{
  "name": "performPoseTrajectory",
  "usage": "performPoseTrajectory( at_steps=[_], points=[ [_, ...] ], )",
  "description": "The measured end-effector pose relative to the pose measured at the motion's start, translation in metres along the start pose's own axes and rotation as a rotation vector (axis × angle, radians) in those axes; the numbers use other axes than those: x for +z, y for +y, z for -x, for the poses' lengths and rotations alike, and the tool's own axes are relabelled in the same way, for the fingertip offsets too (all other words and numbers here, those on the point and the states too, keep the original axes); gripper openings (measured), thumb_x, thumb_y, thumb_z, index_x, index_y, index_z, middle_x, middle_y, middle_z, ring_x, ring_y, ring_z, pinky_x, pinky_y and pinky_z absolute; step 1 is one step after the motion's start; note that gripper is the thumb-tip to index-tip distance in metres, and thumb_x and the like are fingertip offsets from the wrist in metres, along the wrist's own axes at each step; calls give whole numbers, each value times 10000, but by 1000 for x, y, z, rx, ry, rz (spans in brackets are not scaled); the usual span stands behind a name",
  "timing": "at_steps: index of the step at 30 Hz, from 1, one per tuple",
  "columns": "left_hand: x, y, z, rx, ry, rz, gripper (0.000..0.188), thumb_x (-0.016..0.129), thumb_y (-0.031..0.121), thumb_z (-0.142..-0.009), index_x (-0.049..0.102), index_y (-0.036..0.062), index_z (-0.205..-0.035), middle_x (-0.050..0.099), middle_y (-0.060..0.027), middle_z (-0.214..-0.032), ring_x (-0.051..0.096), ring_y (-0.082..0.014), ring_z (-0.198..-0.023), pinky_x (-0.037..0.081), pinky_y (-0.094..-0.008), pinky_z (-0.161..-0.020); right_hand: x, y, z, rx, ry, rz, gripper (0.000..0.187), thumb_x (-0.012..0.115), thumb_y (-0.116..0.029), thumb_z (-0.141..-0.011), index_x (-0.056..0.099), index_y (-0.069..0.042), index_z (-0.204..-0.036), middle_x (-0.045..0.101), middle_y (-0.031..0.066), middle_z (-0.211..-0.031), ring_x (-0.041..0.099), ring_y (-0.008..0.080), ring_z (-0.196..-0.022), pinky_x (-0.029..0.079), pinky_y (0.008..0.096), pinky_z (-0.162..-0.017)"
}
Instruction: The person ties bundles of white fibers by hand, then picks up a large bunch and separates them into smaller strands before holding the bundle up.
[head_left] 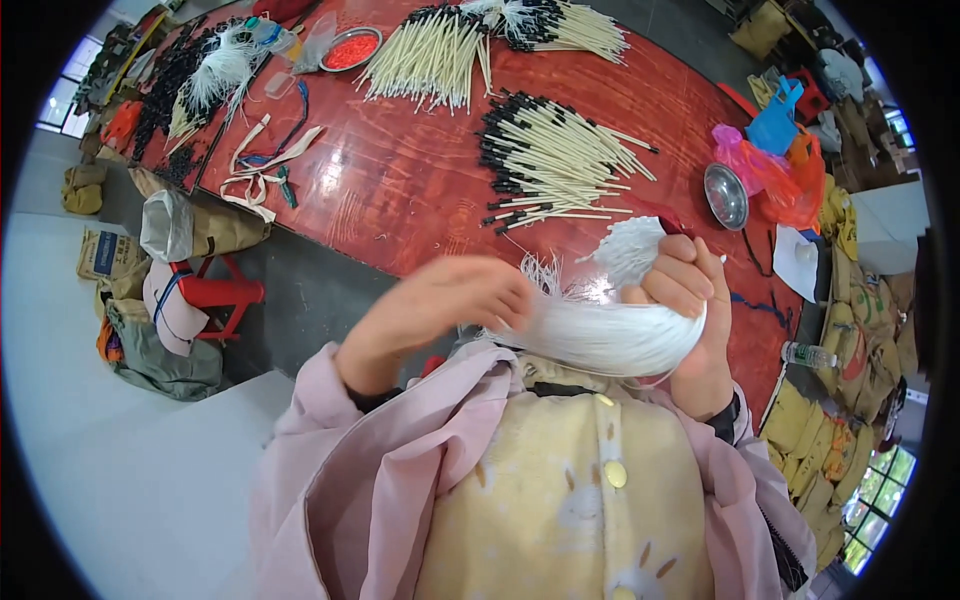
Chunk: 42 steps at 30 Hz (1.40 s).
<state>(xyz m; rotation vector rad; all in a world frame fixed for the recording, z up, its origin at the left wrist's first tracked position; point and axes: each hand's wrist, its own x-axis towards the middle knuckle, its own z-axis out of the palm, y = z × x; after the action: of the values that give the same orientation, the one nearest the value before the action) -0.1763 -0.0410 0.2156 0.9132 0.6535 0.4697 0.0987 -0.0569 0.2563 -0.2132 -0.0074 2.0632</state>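
A thick bundle of white strings (610, 335) hangs in a curve between my hands, just over the table's front edge. My right hand (690, 285) is closed around it, with the tufted end standing out above the fist. My left hand (450, 305) is at the other end of the strands, fingers curled in against them and slightly blurred. Loose thin string ends (543, 272) stick up between the hands. Just beyond, a heap of pale sticks with black tips (560, 155) lies on the red table (400, 190).
More pale sticks (425, 55) lie at the back beside a metal bowl of red bits (351, 48). Cloth strips (262, 170) lie on the left. At right are a metal bowl (726, 196), plastic bags (775, 130) and a bottle (808, 355). A red stool (225, 290) stands at left.
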Motion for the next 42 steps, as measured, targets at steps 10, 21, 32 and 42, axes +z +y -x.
performPoseTrajectory(
  at_steps=[10, 21, 32, 42],
  points=[
    [60, -91, -90, 97, -78, 631, 454, 420, 341, -992, 478, 35, -1322, 553, -86, -1283, 550, -253, -1156, 437, -440, -979, 28, 9, 8, 47, -168, 20, 231, 380, -270, -1016, 510, -101, -925, 455, -87, -580, 425, 64, -507, 323, 272, -689],
    [-84, -172, -36, 59, 777, 43, 377, 464, 365, -954, 605, 74, -1147, 674, -95, -1022, 637, -294, -953, 498, -392, -837, -8, -36, 68, 28, -135, 115, 238, 409, -277, -1008, 532, -109, -891, 447, -89, -572, 427, 71, -522, 369, 292, -754],
    [-47, -146, -49, 42, 920, -1147, 341, 669, 227, -822, 635, 16, -1087, 670, -173, -964, 647, -323, -908, 495, -377, -808, -29, -38, 79, -11, -23, 96, 232, 393, -278, -1011, 505, -112, -895, 447, -97, -566, 419, 50, -501, 340, 269, -707],
    [-73, -145, -35, 169, 517, 539, 323, 617, 119, -865, 606, 11, -1169, 668, -114, -1072, 652, -234, -939, 525, -375, -756, -20, -51, 84, -141, -26, 65, 220, 393, -276, -1011, 483, -118, -887, 446, -96, -565, 416, 47, -486, 322, 263, -657]
  ],
)
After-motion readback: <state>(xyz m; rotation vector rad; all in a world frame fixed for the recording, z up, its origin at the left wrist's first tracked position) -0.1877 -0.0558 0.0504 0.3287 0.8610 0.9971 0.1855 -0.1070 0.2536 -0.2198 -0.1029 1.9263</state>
